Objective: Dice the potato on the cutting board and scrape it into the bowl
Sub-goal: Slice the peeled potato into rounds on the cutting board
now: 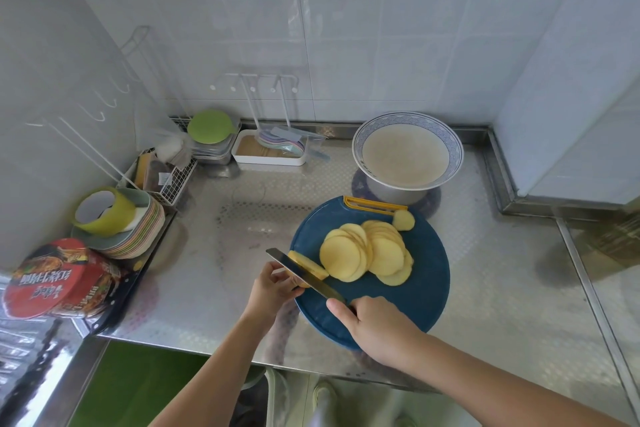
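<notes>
A round blue cutting board (420, 288) lies on the steel counter. Several thin yellow potato slices (367, 251) are fanned out across its middle, and a small end piece (403, 219) sits near its yellow handle. At the board's left edge my left hand (273, 289) holds the last chunk of potato (306, 265). My right hand (375, 326) grips a knife (304, 274) whose blade lies against that chunk. Behind the board stands a white bowl with a blue patterned rim (408, 152), holding cloudy water.
A white tray of utensils (268, 151) and a green-lidded container (210, 126) stand at the back wall. On the left are a wire rack (166, 177), stacked plates with a green cup (117, 222) and a red instant-noodle tub (60, 279). The counter edge runs below my arms.
</notes>
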`<act>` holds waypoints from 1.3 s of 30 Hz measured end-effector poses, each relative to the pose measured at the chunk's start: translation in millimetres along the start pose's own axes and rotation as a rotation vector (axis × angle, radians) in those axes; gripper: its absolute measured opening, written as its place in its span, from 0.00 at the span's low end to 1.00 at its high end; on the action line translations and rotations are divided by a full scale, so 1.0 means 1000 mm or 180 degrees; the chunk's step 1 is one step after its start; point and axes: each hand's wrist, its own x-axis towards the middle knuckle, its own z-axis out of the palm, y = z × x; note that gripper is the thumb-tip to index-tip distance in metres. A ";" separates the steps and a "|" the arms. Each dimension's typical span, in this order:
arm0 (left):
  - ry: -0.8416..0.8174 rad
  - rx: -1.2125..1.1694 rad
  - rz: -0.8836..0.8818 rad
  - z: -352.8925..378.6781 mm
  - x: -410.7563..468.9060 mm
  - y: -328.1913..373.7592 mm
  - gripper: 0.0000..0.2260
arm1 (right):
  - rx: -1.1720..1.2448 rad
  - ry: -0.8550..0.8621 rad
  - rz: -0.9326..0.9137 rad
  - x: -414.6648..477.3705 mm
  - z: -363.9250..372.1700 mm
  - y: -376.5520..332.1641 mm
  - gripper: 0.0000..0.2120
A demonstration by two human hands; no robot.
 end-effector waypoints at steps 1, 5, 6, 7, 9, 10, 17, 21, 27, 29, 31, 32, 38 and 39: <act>-0.0027 0.0028 0.0015 0.000 0.001 0.002 0.11 | -0.0035 -0.0002 0.0000 0.001 -0.002 0.001 0.27; -0.0117 0.0259 0.0081 -0.001 0.006 0.006 0.11 | -0.0069 -0.0007 0.0017 0.004 -0.003 0.003 0.28; -0.0138 0.0268 0.0089 -0.002 0.007 0.006 0.11 | -0.0094 0.0005 0.0016 0.004 -0.002 0.002 0.28; -0.0163 0.0260 0.0097 -0.003 0.007 0.005 0.11 | -0.0137 0.0016 0.0004 0.004 -0.001 0.001 0.27; -0.0189 0.0253 0.0098 -0.006 0.008 0.004 0.11 | -0.0249 0.0021 -0.0023 0.003 -0.001 -0.001 0.27; -0.0193 0.0256 0.0102 -0.007 0.009 0.002 0.11 | -0.0284 0.0009 -0.0021 0.003 -0.001 -0.002 0.27; -0.0038 0.0218 0.0240 -0.006 0.003 -0.003 0.08 | -0.0588 0.0045 0.0004 0.005 0.007 -0.006 0.29; -0.0034 0.0458 0.0330 -0.006 0.002 -0.004 0.08 | -0.0726 0.0047 0.0008 0.006 0.005 -0.006 0.30; -0.0024 0.0601 0.0383 -0.009 0.004 -0.006 0.08 | -0.0886 -0.0026 -0.0020 0.006 -0.001 -0.012 0.28; -0.0060 0.0555 0.0353 -0.010 0.005 -0.007 0.08 | -0.0946 -0.0042 -0.0036 0.006 -0.003 -0.015 0.27; -0.0106 0.0517 0.0320 -0.010 0.005 -0.007 0.08 | -0.1011 -0.0049 -0.0048 0.006 -0.005 -0.018 0.27; -0.0117 0.0493 0.0296 -0.010 0.006 -0.007 0.09 | -0.1034 -0.0051 -0.0049 0.007 -0.005 -0.020 0.27; -0.0164 0.0324 0.0244 -0.012 0.007 -0.009 0.10 | -0.0926 -0.0091 -0.0051 0.017 -0.003 -0.021 0.27; -0.0175 0.0317 0.0252 -0.012 0.007 -0.009 0.10 | -0.0886 -0.0099 -0.0046 0.018 -0.002 -0.020 0.27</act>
